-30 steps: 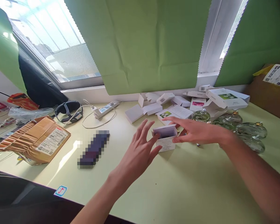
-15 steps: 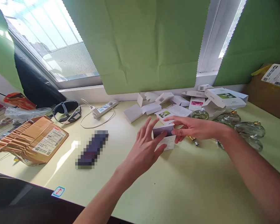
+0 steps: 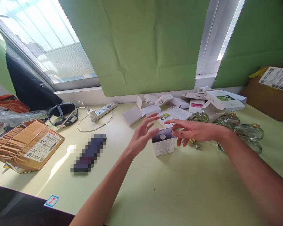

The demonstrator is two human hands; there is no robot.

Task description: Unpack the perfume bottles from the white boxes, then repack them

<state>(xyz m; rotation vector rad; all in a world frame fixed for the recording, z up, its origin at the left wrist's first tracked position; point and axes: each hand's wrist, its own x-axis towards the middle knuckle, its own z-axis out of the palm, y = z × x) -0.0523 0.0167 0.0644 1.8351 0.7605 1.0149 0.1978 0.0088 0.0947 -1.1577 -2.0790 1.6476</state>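
Green desk [image 3: 193,188] bears an upright small box [image 3: 163,145], purple top skyward, flanked by spread left hand [image 3: 141,135] and right hand [image 3: 193,131].

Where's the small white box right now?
The small white box stands on the green table, centre of the head view, between the left hand and right hand.

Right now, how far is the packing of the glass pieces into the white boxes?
One small white box stands upright and folded, a round piece showing in its open top. The left hand and right hand touch it. Still out are the glass pieces, with flat box blanks behind them.
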